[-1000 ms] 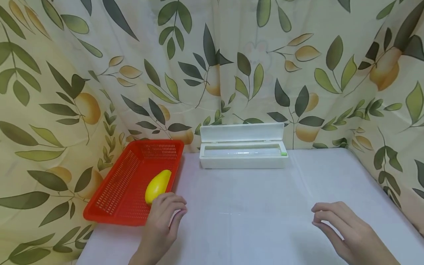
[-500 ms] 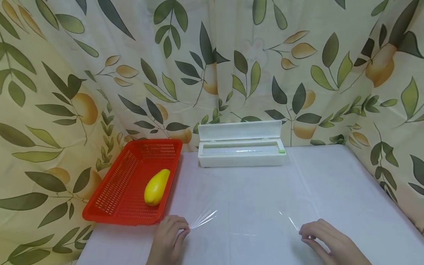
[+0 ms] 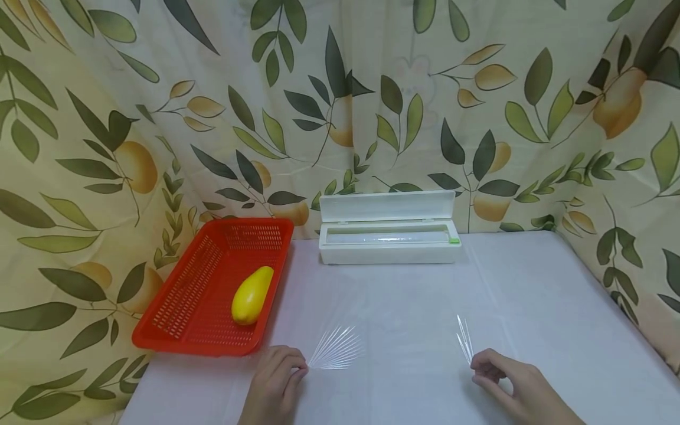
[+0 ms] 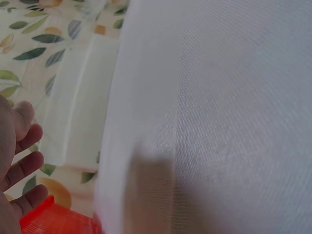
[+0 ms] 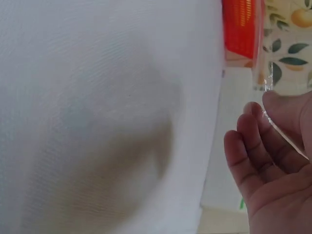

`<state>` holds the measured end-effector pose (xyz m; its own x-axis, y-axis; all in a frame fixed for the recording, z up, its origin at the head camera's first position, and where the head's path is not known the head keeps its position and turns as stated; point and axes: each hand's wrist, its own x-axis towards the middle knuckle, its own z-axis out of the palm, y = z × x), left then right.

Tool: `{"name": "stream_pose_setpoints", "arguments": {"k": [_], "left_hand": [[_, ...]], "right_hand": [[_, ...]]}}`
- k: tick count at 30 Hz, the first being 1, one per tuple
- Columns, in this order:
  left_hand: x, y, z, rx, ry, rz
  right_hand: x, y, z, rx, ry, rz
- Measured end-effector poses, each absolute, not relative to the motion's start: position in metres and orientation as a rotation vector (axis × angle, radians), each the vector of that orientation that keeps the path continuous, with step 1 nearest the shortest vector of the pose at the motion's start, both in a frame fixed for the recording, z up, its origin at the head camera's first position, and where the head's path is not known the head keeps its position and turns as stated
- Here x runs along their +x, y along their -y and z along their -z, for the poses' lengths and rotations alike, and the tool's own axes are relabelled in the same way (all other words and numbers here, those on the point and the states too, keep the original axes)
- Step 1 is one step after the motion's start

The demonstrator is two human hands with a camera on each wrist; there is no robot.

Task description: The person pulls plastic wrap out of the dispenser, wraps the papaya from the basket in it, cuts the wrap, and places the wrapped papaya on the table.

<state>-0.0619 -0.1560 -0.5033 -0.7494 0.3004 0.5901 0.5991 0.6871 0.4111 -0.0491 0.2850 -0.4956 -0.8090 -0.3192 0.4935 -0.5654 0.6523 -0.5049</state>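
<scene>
Clear cling film [image 3: 337,348] spreads thinly over the white table, with creases fanning out from both hands. My left hand [image 3: 273,381], just in front of the red basket, pinches its left side between thumb and fingertips. Further right, my right hand [image 3: 512,381] pinches the film too, and short bright folds run up from its fingers. The right wrist view has a shiny strand of film [image 5: 267,85] at the thumb of that hand. In the left wrist view only part of the left hand [image 4: 22,165] shows, at the left edge.
A long white cling film box [image 3: 390,254] stands at the back with its lid raised, a film roll [image 3: 388,237] inside. On the left, a yellow mango-shaped fruit [image 3: 252,296] lies in the red basket [image 3: 183,295]. A leaf-patterned curtain [image 3: 372,136] encloses the table.
Both hands have come nearer the front edge, the right one also moving left, so they are closer together. Folds have appeared in the film at each hand. The box and fruit stay put.
</scene>
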Motion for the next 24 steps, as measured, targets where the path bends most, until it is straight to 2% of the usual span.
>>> {"name": "stream_pose_setpoints", "arguments": {"k": [7,15,24], "left_hand": [[-0.063,0.154,0.506,-0.726,2.375,0.821],[-0.064,0.154,0.508,-0.778,2.355,0.842],[-0.066,0.150,0.513,-0.853,2.310,0.816]], "right_hand": [[-0.054,-0.281,0.499,0.480,2.702,-1.014],[-0.060,-0.271,0.508,0.467,2.581,-0.989],[-0.060,-0.268,0.507,0.184,2.934,-0.861]]}}
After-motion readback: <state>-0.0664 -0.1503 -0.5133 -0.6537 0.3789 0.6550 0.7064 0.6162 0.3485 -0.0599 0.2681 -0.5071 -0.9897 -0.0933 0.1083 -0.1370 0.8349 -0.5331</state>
